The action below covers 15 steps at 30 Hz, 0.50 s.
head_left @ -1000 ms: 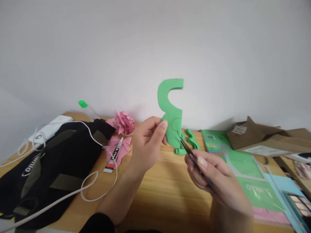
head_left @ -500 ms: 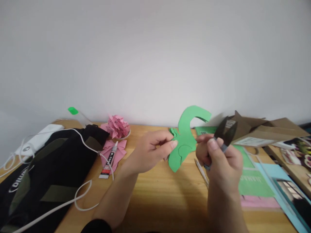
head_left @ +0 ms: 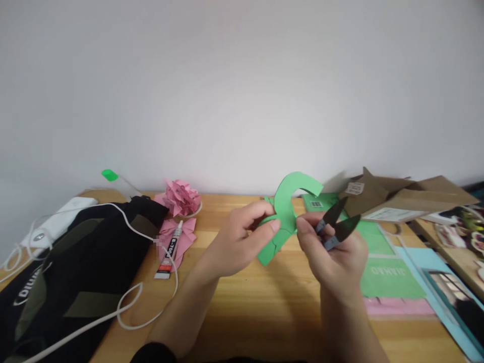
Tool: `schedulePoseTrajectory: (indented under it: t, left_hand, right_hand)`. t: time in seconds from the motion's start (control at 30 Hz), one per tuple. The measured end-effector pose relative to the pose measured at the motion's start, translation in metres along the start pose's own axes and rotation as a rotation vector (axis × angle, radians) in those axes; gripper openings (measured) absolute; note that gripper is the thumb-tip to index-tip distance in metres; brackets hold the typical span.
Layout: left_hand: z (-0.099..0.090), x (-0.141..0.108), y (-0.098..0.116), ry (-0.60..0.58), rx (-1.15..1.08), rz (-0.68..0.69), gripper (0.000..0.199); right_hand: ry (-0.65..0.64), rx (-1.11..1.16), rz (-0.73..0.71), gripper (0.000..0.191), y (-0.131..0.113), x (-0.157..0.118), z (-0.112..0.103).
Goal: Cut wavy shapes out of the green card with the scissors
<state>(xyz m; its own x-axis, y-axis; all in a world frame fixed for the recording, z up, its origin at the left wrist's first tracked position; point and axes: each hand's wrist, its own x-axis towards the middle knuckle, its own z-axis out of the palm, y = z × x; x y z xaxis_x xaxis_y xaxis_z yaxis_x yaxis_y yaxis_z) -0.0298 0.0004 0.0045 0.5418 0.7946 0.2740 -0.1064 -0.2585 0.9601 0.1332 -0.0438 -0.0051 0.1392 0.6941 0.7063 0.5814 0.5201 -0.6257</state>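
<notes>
A green paper cutout [head_left: 286, 207] with a curved arm and a pencil-like outline on its lower part is up above the table, between my hands. My left hand [head_left: 245, 237] pinches its left side between thumb and fingers. At its right edge my right hand [head_left: 333, 252] grips the paper between thumb and forefinger, while the same hand keeps a pair of scissors [head_left: 338, 222], blades apart and pointing up and to the right. The scissors' handles are mostly hidden in the palm.
Left lie a black cloth bag [head_left: 86, 267], a white cable [head_left: 130, 222], a pink paper flower [head_left: 179, 197] and a glue tube [head_left: 169, 252]. Right are green paper packs [head_left: 393, 277], a light-blue sheet [head_left: 418, 259] and an open cardboard box [head_left: 408, 199]. A wall [head_left: 242, 91] stands behind the table.
My right hand has moved left and taken hold of the cutout's right edge, tipping the scissors outward to the right. The cutout has turned and sunk slightly.
</notes>
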Motion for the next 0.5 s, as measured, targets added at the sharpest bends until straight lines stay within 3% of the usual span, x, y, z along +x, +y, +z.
schedulePoseTrajectory:
  t: [0.2, 0.5]
  left_hand:
    - [0.014, -0.003, 0.001, -0.052, -0.219, -0.109, 0.005]
    - [0.012, 0.000, 0.003, -0.076, -0.407, -0.200, 0.015]
  right_hand:
    - [0.009, -0.166, -0.116, 0.014, 0.001, 0.001, 0.002]
    - [0.042, -0.151, -0.063, 0.013, 0.001, 0.001, 0.002]
